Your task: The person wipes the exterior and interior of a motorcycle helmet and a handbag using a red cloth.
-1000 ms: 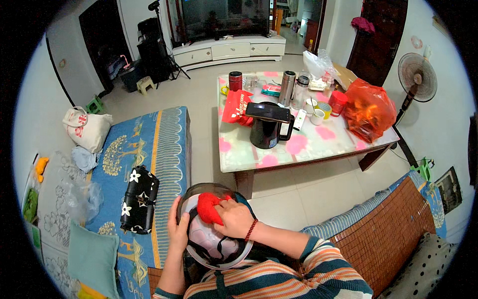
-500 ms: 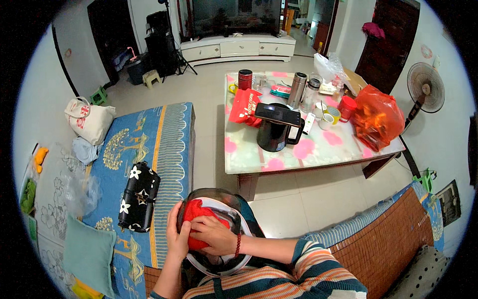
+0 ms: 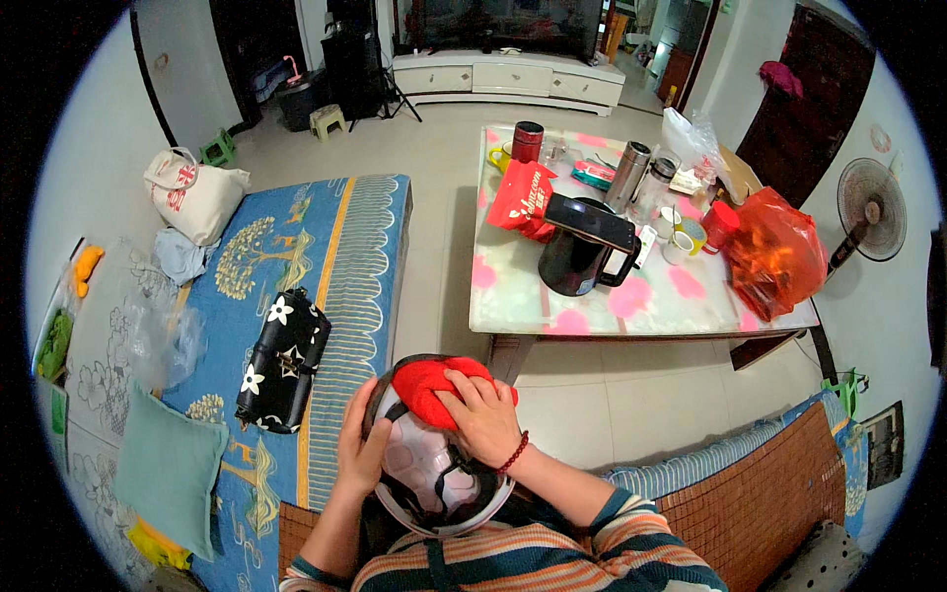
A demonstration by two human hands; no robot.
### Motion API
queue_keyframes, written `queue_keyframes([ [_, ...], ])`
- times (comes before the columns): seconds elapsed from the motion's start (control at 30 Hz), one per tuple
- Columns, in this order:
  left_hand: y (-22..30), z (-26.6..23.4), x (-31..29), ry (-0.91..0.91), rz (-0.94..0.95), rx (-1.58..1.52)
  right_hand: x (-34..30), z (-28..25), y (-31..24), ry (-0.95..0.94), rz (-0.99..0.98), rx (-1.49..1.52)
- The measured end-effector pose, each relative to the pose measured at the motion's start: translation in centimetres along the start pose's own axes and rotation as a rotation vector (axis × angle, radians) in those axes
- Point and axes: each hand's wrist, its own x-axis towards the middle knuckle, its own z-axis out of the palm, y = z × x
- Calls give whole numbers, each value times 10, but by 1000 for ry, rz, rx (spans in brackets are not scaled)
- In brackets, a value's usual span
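In my lap rests a helmet (image 3: 414,466) with its hollow inside facing up, showing pale padding and dark straps. My left hand (image 3: 359,442) grips its left rim, thumb over the edge. A bright red cloth (image 3: 426,391) lies bunched against the far part of the helmet's rim. Over this cloth my right hand (image 3: 483,419) is closed, fingers pressing it on the helmet; a dark red bead bracelet circles that wrist. The cloth hides part of the far rim.
A black flowered handbag (image 3: 284,361) and a teal cushion (image 3: 173,474) lie on the blue-covered sofa (image 3: 345,296) at left. Ahead, the low table (image 3: 518,308) holds a black kettle (image 3: 572,264) with a phone (image 3: 590,221) on top, flasks, cups and a red bag (image 3: 774,252).
My right hand and the red cloth have moved from the helmet's inside to its far rim, up and right. More of the padding shows. My left hand still holds the left rim.
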Motion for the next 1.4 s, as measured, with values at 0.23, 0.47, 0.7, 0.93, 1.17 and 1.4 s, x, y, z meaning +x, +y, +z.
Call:
queue_keyframes([
  [0.23, -2, -6, -3, 16, 27, -20, -7, -44, -4, -43, -89, 495],
  [0.47, 29, 8, -9, -192, 89, -142, 52, -86, -35, -177, -382, 216],
  [0.7, 6, -4, -15, -238, 14, -70, 68, -55, -10, 4, -309, 148],
  [0.93, 8, 5, -4, -166, -55, 76, 58, -62, 11, -4, 60, 279],
  [1.17, 17, 0, -6, -27, -95, -198, 10, -52, 38, -98, 446, 481],
  [1.4, 20, -5, -8, -30, 33, -154, -45, -6, 51, 18, 556, 1023],
])
